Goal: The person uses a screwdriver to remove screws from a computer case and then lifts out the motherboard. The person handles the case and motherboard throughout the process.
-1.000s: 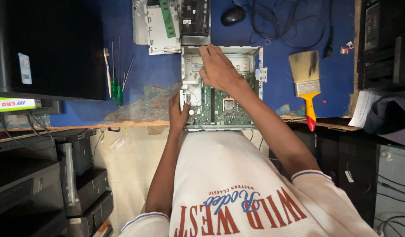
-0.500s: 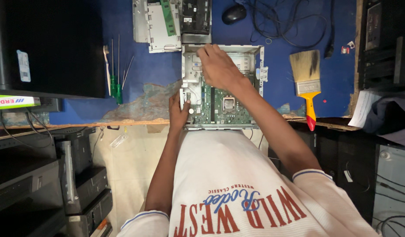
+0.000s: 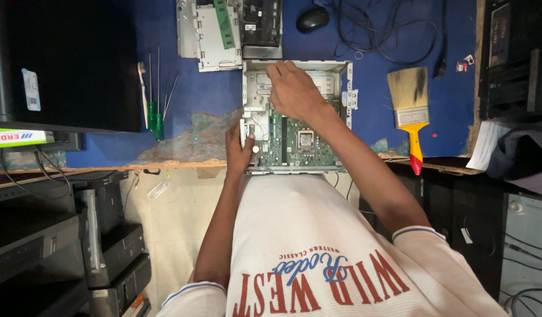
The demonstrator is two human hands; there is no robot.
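An open desktop computer case [image 3: 348, 97] lies on the blue table, its green motherboard [image 3: 300, 141] exposed. My left hand [image 3: 238, 149] grips the case's left wall near the front corner, thumb inside. My right hand [image 3: 294, 91] reaches into the far left part of the case, with its fingers bent down onto the metal bay there. Whatever lies under those fingertips is hidden.
A wide paintbrush [image 3: 409, 103] with a yellow and red handle lies right of the case. Green-handled screwdrivers [image 3: 155, 120] lie to the left. A removed metal bracket [image 3: 215, 29], a black mouse [image 3: 312, 19] and cables [image 3: 394, 32] sit beyond. Stacked computer units [image 3: 112, 240] stand below left.
My right hand has shifted slightly toward the far left corner of the case. My left hand stays on the case wall.
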